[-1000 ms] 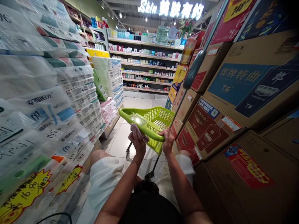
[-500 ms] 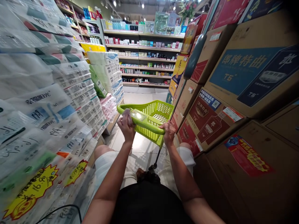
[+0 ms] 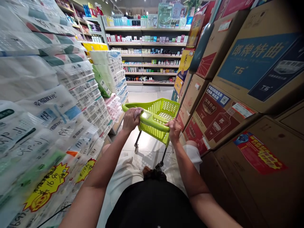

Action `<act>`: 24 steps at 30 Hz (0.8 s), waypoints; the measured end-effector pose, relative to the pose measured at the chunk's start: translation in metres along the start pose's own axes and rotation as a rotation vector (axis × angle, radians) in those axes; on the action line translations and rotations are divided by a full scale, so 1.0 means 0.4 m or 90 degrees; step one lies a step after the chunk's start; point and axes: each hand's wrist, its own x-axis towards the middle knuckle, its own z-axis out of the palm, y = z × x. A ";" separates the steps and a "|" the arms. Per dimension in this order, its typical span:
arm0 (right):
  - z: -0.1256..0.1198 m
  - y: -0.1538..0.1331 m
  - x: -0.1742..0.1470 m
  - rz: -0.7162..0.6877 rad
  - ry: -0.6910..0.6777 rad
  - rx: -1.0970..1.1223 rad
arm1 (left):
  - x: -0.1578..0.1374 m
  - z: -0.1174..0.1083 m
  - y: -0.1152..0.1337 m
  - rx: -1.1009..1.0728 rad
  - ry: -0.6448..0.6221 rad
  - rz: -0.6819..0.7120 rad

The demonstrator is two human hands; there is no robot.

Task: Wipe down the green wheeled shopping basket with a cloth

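Note:
A green plastic shopping cart (image 3: 155, 122) stands in front of me, its basket walls full of holes and its dark legs on the floor. My left hand (image 3: 131, 120) is closed on a crumpled greyish-purple cloth (image 3: 138, 111), mostly hidden by the fingers. It presses the cloth on the cart's handle panel, left of a pale glossy patch. At the right end of the handle, my right hand (image 3: 174, 129) is wrapped round the green rim. I see nothing lying in the basket.
Plastic-wrapped paper packs (image 3: 71, 104) with yellow price signs (image 3: 48, 186) are stacked at left. Cardboard cartons (image 3: 258, 60) rise close at right, with a grey-handled pole (image 3: 200, 47) leaning before them. Filled shelves (image 3: 147, 43) stand beyond the tiled floor (image 3: 144, 91).
My left hand has slid the cloth to the right along the handle. My right hand keeps its hold on the rim. The view has shifted slightly, and another cart leg now shows.

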 end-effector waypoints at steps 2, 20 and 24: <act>0.011 0.006 0.004 -0.003 0.000 -0.010 | 0.033 0.017 -0.013 0.043 -0.002 -0.022; 0.026 0.066 0.040 -0.030 0.056 -0.085 | 0.212 0.078 -0.007 0.110 -0.228 0.043; 0.029 0.074 0.049 -0.030 0.035 -0.084 | 0.254 0.112 0.069 0.115 -0.373 0.123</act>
